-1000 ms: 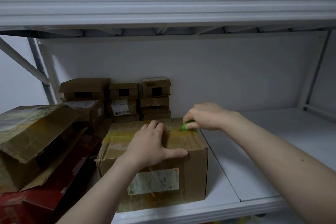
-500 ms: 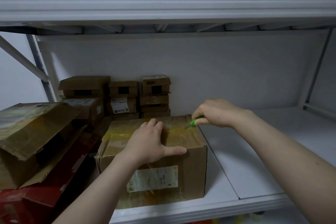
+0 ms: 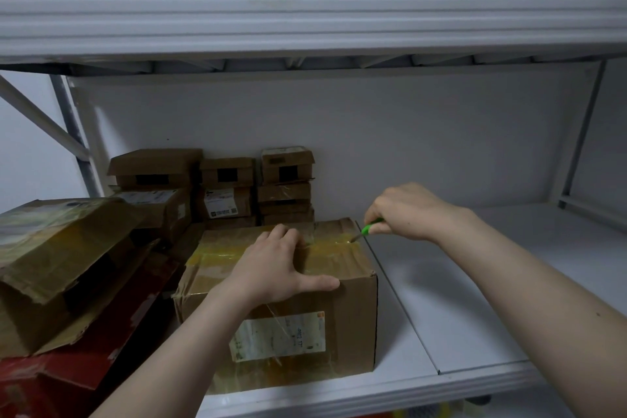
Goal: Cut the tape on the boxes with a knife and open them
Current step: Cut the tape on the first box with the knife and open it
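White metal shelf [image 3: 475, 299] carries a cardboard box [image 3: 353, 316] at its front edge. A torn-open carton [image 3: 51, 265] lies left of the box, and small parcels [image 3: 227, 187] stand stacked behind it. Yellowish tape [image 3: 332, 246] crosses the box top. Left hand [image 3: 271, 268] rests flat on the box top, fingers spread, gripping nothing. Right hand [image 3: 403, 210] is above the box's far right corner, fingers curled round a green-handled knife [image 3: 368, 229]. Its blade tip touches the tape near the box's right edge.
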